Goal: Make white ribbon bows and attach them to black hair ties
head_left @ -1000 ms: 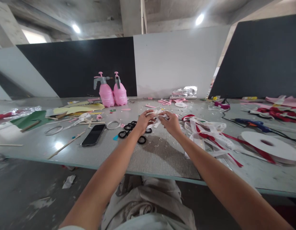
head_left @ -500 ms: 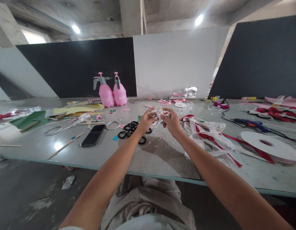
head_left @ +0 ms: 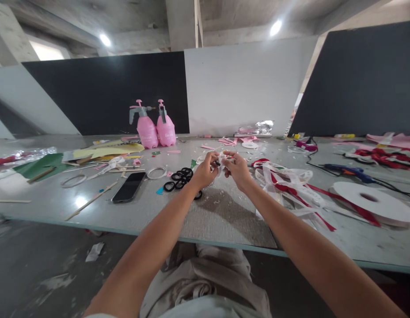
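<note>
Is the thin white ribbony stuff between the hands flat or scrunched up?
Scrunched, it seems: the thin white ribbon-like material is bunched between the left hand and right hand, partly hidden.

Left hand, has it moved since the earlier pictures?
Yes, slightly: the left hand has shifted to the right, away from the phone, which lies where it did.

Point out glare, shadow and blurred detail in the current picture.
Head view: bright glare on the glossy grey table, left of the long thin wooden stick; head view: a soft shadow below the bare left hand and bare right hand; head view: the small white piece between them lacks crisp detail.
</note>
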The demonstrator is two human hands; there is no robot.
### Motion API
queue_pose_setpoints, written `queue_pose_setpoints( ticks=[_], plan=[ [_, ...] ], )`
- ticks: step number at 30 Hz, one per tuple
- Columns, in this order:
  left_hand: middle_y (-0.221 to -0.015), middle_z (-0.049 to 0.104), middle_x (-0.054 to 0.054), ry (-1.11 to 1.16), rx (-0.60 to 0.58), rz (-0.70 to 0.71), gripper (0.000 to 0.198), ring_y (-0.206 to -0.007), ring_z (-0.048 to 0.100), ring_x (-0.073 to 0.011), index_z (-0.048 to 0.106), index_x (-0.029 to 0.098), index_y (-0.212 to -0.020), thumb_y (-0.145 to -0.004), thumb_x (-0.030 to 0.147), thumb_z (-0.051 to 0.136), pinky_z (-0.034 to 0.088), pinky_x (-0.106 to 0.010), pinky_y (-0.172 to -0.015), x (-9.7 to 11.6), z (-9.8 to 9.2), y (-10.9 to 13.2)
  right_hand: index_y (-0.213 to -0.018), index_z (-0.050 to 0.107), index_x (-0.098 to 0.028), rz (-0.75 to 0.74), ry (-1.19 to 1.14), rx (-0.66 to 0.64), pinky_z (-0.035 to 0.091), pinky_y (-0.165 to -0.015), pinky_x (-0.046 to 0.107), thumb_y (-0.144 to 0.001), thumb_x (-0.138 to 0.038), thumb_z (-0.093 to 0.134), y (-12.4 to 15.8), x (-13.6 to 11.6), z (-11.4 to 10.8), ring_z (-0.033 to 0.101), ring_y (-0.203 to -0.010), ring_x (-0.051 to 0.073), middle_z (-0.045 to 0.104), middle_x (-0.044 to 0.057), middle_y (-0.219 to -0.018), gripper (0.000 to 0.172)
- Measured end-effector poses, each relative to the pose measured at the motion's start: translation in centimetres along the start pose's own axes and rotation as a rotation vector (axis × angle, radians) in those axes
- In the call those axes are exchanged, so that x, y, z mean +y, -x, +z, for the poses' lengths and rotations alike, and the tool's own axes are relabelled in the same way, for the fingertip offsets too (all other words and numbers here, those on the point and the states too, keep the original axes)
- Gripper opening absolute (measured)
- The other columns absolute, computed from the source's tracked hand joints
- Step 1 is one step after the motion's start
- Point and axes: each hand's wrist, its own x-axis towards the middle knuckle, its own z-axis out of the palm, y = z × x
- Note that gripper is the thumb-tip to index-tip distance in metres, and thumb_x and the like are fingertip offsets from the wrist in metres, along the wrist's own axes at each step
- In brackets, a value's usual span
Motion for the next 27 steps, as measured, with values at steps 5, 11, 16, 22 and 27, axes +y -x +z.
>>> queue_pose_setpoints(
  ticks=[5, 11, 16, 22, 27],
  plan=[
    [-0.127, 0.059, -0.009, -0.013, -0.086, 0.001, 0.061, -0.090, 0.063, -0.0130, 0.036, 0.024, -0.136, -0.078, 0.011, 0.049, 0.048, -0.025, -0.076, 0.1, 0.1, 0.1, -0.107, 0.055, -0.019, -0.017, 0.023, 0.084, 0.037, -0.035, 0.019, -0.070, -0.039, 0.067, -0.4, 0.5, -0.4, 0.043, -0.039, 0.007, 0.050, -0.009, -0.054, 0.043],
    [-0.117, 0.062, -0.006, -0.104, 0.037, 0.042, 0.047, -0.091, 0.060, -0.0138, 0.054, 0.022, -0.122, -0.078, 0.007, 0.046, 0.048, -0.025, -0.076, 0.3, -0.1, 0.0, -0.106, 0.056, -0.020, -0.014, 0.006, 0.179, 0.036, -0.037, 0.019, -0.071, -0.036, 0.066, -0.9, 0.7, -1.2, 0.043, -0.039, 0.007, 0.047, -0.010, -0.052, 0.041],
    [-0.114, 0.061, -0.007, -0.147, 0.074, 0.069, 0.043, -0.084, 0.057, -0.0126, 0.059, 0.020, -0.115, -0.076, 0.006, 0.047, 0.046, -0.024, -0.073, -0.1, -0.3, -0.2, -0.107, 0.055, -0.022, 0.043, -0.166, 0.061, 0.035, -0.039, 0.019, -0.067, -0.037, 0.069, -0.4, 0.1, -0.8, 0.042, -0.043, 0.006, 0.046, -0.010, -0.057, 0.045],
    [-0.104, 0.062, -0.004, -0.133, 0.151, 0.022, 0.035, -0.076, 0.055, -0.0116, 0.055, 0.020, -0.110, -0.077, 0.009, 0.049, 0.043, -0.022, -0.066, -0.2, -0.1, -0.1, -0.105, 0.055, -0.021, 0.055, -0.192, 0.040, 0.034, -0.038, 0.020, -0.066, -0.036, 0.071, -0.2, -0.3, -0.5, 0.041, -0.043, 0.006, 0.046, -0.010, -0.057, 0.045],
    [-0.108, 0.062, -0.005, -0.119, 0.100, 0.059, 0.044, -0.076, 0.054, -0.0111, 0.055, 0.021, -0.118, -0.077, 0.008, 0.049, 0.043, -0.022, -0.065, -0.3, -0.1, -0.2, -0.106, 0.055, -0.022, 0.053, -0.191, 0.034, 0.034, -0.038, 0.019, -0.065, -0.037, 0.071, -0.2, -0.3, -0.6, 0.041, -0.043, 0.006, 0.046, -0.010, -0.057, 0.046]
  ],
)
